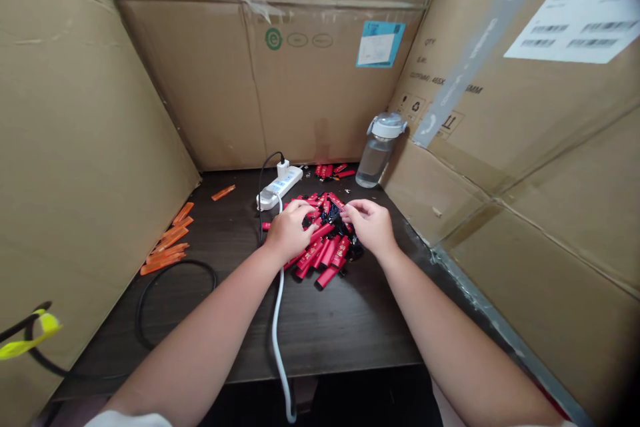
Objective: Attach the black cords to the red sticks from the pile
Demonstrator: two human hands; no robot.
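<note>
A heap of small red oblong pieces (325,255) mixed with dark blue or black bits (331,217) lies in the middle of the dark wooden table (345,327). My left hand (289,232) rests on the left side of the heap, fingers curled onto the pieces. My right hand (371,225) sits at the heap's right side, with the fingertips pinched on something small at the top. What exactly each hand grips is hidden by the fingers.
Orange pieces (167,243) lie at the table's left, one more (223,192) farther back. A white power strip (280,188) with a plug, a white cable (278,340), a black cable loop (150,293), a water bottle (379,150) and more red pieces (334,171) stand near cardboard walls (525,167).
</note>
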